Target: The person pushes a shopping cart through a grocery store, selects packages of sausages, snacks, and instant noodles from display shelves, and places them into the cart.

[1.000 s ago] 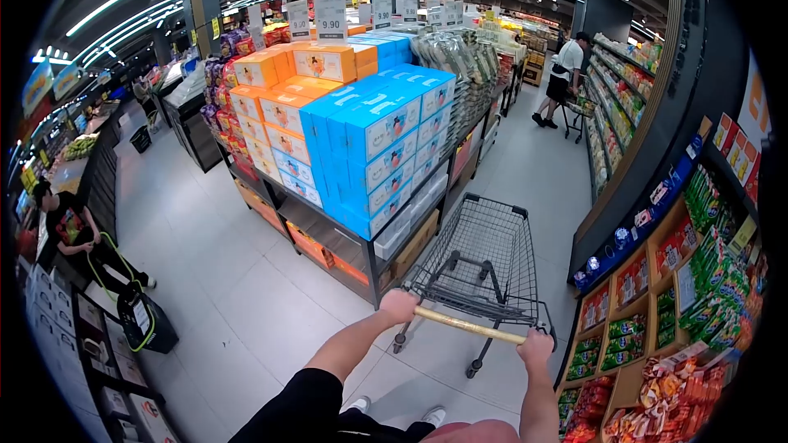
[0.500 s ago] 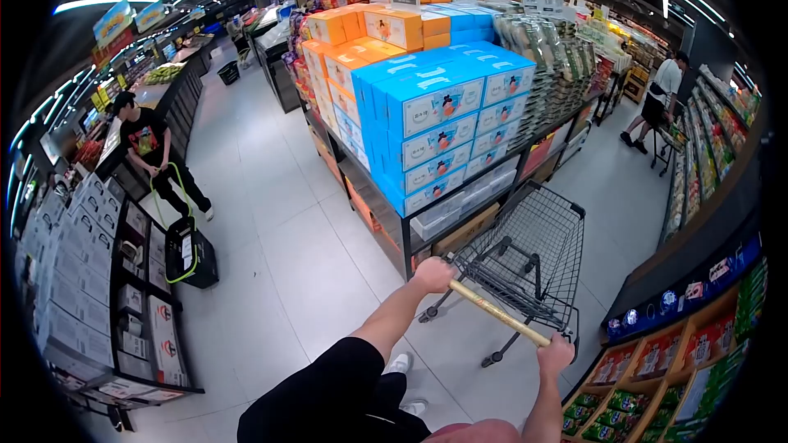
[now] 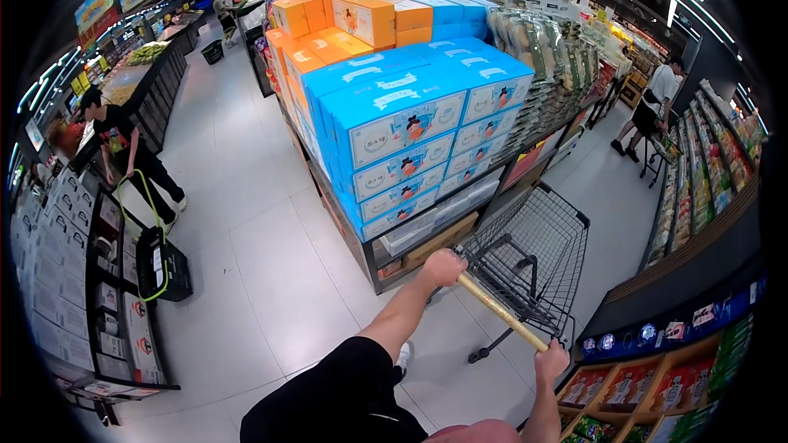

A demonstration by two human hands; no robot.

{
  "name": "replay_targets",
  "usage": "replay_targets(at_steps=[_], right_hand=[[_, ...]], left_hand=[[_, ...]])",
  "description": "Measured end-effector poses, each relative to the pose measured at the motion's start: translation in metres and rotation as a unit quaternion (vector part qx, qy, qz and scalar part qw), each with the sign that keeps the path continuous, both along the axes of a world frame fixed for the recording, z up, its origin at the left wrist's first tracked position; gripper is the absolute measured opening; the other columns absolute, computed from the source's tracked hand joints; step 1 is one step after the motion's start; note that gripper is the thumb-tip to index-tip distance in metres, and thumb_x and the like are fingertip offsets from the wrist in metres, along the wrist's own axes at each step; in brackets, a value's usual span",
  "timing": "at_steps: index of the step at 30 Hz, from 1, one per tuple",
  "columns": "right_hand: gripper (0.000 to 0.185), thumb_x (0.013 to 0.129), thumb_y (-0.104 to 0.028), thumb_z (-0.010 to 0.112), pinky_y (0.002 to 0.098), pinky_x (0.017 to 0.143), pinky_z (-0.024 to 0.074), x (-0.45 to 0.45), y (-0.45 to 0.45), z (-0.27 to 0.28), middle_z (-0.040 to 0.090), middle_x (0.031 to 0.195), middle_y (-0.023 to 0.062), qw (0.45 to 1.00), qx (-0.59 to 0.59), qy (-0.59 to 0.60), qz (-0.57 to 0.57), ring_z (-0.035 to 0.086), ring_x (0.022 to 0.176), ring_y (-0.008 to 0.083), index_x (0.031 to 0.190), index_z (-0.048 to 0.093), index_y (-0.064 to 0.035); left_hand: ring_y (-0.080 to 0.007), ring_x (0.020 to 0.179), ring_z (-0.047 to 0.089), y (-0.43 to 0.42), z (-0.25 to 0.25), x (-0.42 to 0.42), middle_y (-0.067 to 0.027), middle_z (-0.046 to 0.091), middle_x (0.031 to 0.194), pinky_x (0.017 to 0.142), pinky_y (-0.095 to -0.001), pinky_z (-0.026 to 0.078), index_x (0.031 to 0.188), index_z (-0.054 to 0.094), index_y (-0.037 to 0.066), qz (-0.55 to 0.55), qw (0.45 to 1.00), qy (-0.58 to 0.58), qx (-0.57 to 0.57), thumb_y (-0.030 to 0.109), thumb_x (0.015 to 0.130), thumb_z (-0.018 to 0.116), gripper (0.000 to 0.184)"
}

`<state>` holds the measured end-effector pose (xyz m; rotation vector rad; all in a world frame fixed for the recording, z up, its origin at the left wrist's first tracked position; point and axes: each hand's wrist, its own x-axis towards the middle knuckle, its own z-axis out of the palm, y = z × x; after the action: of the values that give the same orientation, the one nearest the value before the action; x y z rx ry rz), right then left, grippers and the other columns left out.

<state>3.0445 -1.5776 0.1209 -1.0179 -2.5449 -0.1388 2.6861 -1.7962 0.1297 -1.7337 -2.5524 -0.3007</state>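
Observation:
My left hand [image 3: 444, 268] is wrapped round the left end of a yellowish handle bar [image 3: 502, 310]. Around the bar's right end, my right hand [image 3: 552, 359] is closed too. The bar belongs to a dark wire shopping cart [image 3: 538, 250] that points away from me; I see no goods in its basket. Just beyond my left hand and left of the cart rises a stack of blue boxes [image 3: 402, 127] on a shelf stand.
Orange boxes [image 3: 361, 20] and clear bagged goods [image 3: 546, 57] share the stand. At left, a person [image 3: 123, 143] holds a black pull basket [image 3: 162, 267]. Another person [image 3: 657, 107] stands far right with a cart. Snack bins [image 3: 632, 385] flank me at right.
I have moved forward with the cart, so the blue stack looks larger and nearer. The person at left has shifted further left in view, and so has the pull basket. Both hands keep their grip.

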Motion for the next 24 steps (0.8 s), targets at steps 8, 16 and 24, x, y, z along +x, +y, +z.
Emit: replay_targets(at_steps=[8, 16, 24], right_hand=[[0.011, 0.068, -0.011, 0.07, 0.0453, 0.065, 0.0511, -0.04, 0.042, 0.021, 0.067, 0.069, 0.0155, 0.991, -0.073, -0.084, -0.067, 0.065, 0.067, 0.0358, 0.076, 0.066, -0.006], [0.012, 0.067, -0.013, 0.069, 0.0433, 0.067, 0.0514, -0.055, 0.093, 0.03, 0.067, 0.069, 0.0167, 0.981, -0.085, -0.128, -0.119, 0.066, 0.067, 0.0364, 0.075, 0.065, -0.0054], [0.012, 0.065, -0.012, 0.07, 0.044, 0.065, 0.0497, -0.061, 0.184, 0.012, 0.066, 0.066, 0.0172, 0.989, -0.051, -0.088, -0.106, 0.065, 0.064, 0.037, 0.07, 0.062, -0.0055]], left_hand=[[-0.0286, 0.081, 0.067, 0.08, 0.0, -0.051, -0.0102, 0.068, 0.076, 0.077, -0.0394, 0.051, 0.079, 0.064, 0.009, -0.056, 0.998, -0.014, 0.026, 0.014, 0.068, 0.066, 0.013], [-0.0248, 0.083, 0.067, 0.146, 0.007, -0.065, -0.0065, 0.069, 0.08, 0.079, -0.0368, 0.05, 0.087, 0.066, 0.01, -0.077, 0.997, 0.0, 0.028, 0.014, 0.068, 0.068, 0.02], [-0.0248, 0.083, 0.067, 0.229, 0.007, -0.076, -0.0062, 0.069, 0.08, 0.08, -0.0366, 0.049, 0.087, 0.066, 0.011, -0.067, 0.998, -0.005, 0.013, 0.014, 0.068, 0.069, 0.019]])
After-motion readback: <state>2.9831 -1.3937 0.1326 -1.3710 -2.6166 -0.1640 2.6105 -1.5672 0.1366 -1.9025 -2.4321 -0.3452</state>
